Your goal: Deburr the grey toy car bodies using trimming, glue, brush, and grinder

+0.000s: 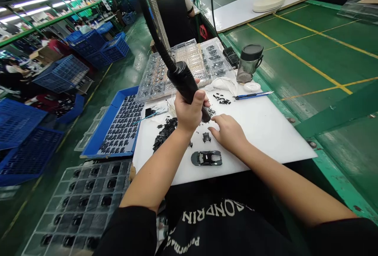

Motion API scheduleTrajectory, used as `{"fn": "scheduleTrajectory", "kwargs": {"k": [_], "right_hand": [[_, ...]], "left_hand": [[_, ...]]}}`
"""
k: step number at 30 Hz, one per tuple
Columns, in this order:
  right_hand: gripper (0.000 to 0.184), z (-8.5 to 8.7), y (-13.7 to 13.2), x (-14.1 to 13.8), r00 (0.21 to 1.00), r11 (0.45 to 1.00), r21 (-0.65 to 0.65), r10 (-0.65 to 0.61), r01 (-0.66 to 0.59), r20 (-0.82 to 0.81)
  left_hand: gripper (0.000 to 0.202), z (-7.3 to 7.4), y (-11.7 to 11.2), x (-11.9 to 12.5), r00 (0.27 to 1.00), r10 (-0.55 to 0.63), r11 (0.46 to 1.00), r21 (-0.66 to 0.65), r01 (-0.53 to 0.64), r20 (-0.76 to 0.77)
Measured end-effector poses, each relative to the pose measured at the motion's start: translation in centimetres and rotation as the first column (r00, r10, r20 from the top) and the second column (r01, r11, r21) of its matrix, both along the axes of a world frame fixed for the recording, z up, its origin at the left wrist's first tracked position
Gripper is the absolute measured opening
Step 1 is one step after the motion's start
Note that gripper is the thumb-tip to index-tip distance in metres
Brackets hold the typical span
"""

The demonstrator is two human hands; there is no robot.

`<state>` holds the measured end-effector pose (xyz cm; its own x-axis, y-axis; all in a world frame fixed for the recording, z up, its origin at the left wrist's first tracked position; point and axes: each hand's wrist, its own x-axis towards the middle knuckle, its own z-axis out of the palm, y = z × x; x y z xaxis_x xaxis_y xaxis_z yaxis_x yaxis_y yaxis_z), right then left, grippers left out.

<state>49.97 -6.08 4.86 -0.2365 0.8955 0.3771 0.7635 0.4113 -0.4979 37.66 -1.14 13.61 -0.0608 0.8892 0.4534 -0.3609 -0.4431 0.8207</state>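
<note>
Head view: 2 hands (189, 116) (228, 132), 1 black hose tool (182, 82)

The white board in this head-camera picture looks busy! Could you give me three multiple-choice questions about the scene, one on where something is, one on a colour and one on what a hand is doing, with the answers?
1. Where is the model car?
A. In a blue crate
B. On the white board
C. On the floor

2. What colour is the tray of small dark parts?
A. Blue
B. Red
C. Yellow

3. What is the left hand doing?
A. Lying flat
B. Holding a pen
C. Gripping a black handheld tool

Answers:
1. B, the car sits on the board just beyond the hands.
2. A, a blue rim surrounds the parts.
3. C, the fingers wrap around the tool's body.
</note>
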Motion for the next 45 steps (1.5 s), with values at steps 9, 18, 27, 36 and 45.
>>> {"fn": "scheduleTrajectory", "kwargs": {"k": [9, 18, 27, 36, 45], "right_hand": [[0.014, 1.0, 3.9, -1.2, 0.98, 0.989, -0.11, 0.113, -0.095, 0.164], [0.013, 0.0, 4.4, 0.7, 0.992, 0.984, -0.143, 0.116, -0.108, 0.047], [0.008, -1.0, 4.5, 1.1, 0.987, 0.98, -0.122, 0.15, -0.155, -0.053], [0.005, -0.3, 4.3, 0.6, 0.946, 0.954, -0.028, 0.293, -0.299, -0.137], [0.01, 0.2, 4.0, 0.8, 0.881, 0.917, 0.032, 0.392, -0.399, -0.263]], "left_hand": [[0.056, 0.5, 0.2, -1.8, 0.995, 0.093, 0.996, -0.002, -0.093, -0.026], [0.056, -0.1, -0.1, -1.7, 0.998, 0.038, 0.998, -0.05, -0.041, -0.058], [0.057, -3.0, 0.9, -0.6, 0.991, 0.071, 0.994, -0.074, -0.08, -0.117], [0.052, -0.2, -0.7, -1.1, 0.998, 0.06, 0.997, 0.038, -0.059, -0.012], [0.053, 0.8, -1.3, -1.2, 0.999, 0.047, 0.998, 0.042, -0.047, 0.014]]}}
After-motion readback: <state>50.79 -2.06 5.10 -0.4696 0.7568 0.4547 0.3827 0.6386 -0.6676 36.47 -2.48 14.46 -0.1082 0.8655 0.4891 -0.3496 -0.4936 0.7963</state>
